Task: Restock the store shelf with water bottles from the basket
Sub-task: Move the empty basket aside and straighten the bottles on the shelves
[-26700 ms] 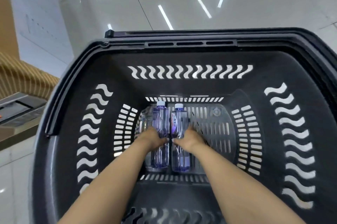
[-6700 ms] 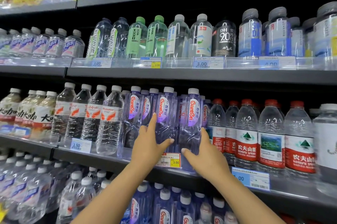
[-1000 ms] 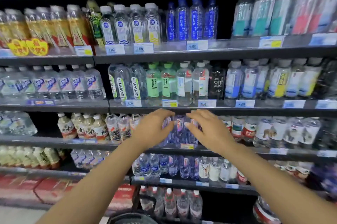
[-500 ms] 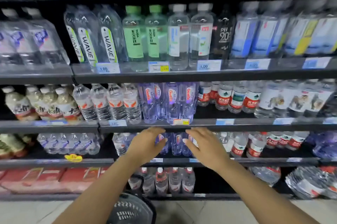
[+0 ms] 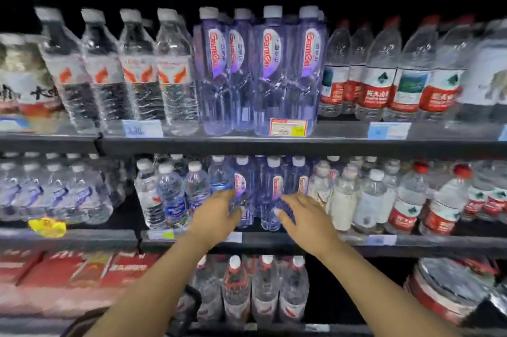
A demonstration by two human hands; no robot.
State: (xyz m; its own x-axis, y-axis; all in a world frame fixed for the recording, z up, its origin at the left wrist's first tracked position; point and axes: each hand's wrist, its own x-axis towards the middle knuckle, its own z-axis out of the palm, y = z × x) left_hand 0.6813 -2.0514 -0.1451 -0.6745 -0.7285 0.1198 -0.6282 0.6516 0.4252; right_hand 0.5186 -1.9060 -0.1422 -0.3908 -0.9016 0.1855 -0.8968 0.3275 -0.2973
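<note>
Tall purple-tinted water bottles with white caps stand in a row on the upper shelf. Smaller purple bottles of the same brand stand on the shelf below. My left hand and my right hand are stretched out side by side in front of those smaller bottles, fingers relaxed and spread, holding nothing. Whether the fingertips touch the bottles cannot be told through the blur. A dark edge of the basket shows at the bottom, under my left forearm.
Clear bottles with orange labels stand left of the purple row and red-labelled bottles to its right. The lower shelf is packed with mixed small bottles. Red cartons and more bottles fill the bottom level.
My head has moved closer and lower, so the shelves look larger. Both hands have dropped from the upper purple row to the smaller bottles on the shelf below, still empty.
</note>
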